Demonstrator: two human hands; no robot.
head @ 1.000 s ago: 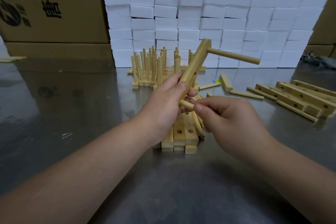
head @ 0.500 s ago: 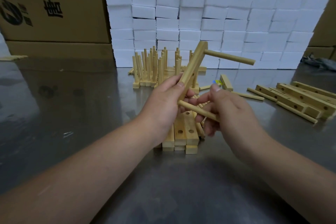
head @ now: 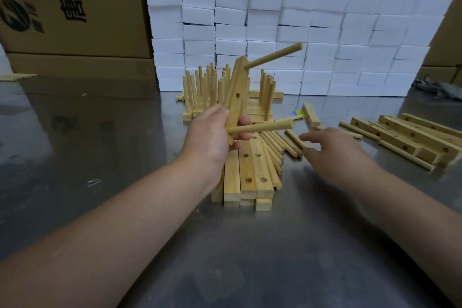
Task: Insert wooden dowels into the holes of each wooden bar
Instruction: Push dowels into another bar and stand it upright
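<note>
Head view: the left hand grips the bar near its lower end, fingers curled round it, holding it tilted above the stack on the desk. A top dowel and a bottom dowel are seated; the middle hole is empty. Loose dowels lie fanned beside the stack, and the right hand reaches at them, fingers spread, holding nothing. The next move is likely to pinch one and line it up with that hole.
</note>
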